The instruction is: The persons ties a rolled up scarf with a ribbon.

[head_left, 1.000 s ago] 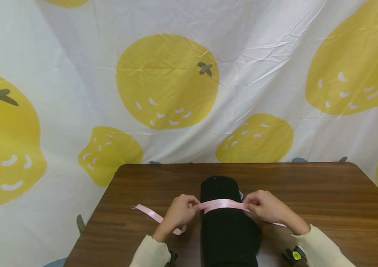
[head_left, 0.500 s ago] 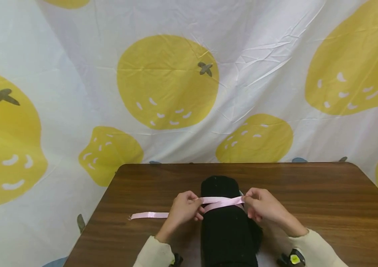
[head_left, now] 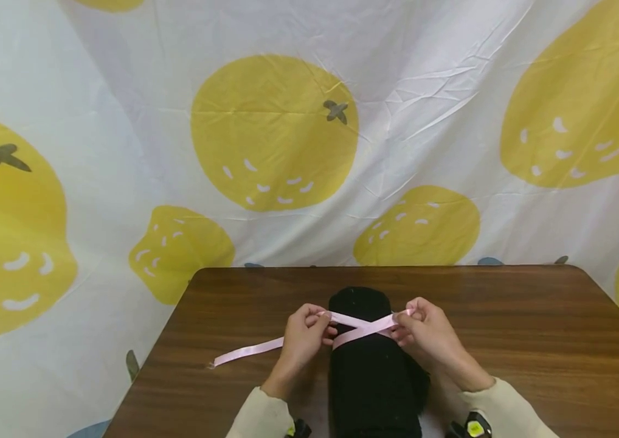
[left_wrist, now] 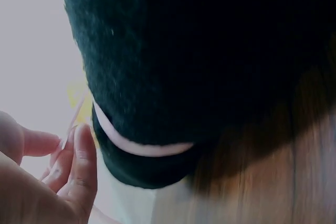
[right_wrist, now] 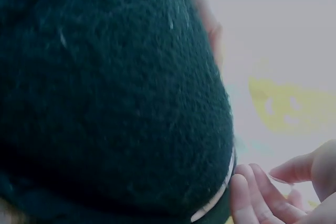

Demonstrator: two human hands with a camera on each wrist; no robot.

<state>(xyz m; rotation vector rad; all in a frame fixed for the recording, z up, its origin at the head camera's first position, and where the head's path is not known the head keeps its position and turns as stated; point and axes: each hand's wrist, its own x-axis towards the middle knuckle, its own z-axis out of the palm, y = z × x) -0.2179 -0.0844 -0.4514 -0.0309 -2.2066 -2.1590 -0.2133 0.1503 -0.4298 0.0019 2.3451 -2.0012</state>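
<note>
Hands (head_left: 303, 337) (head_left: 430, 333) pinch pink ribbon (head_left: 364, 329) (crossed over black roll (head_left: 375, 389))

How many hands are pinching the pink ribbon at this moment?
2: the left hand pinches the pink ribbon by the left side of the black roll, the right hand by its right side. No other hands show.

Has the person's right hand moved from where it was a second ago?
Yes: in the head view, the right hand now appears nearer the far edge of the table.
</note>
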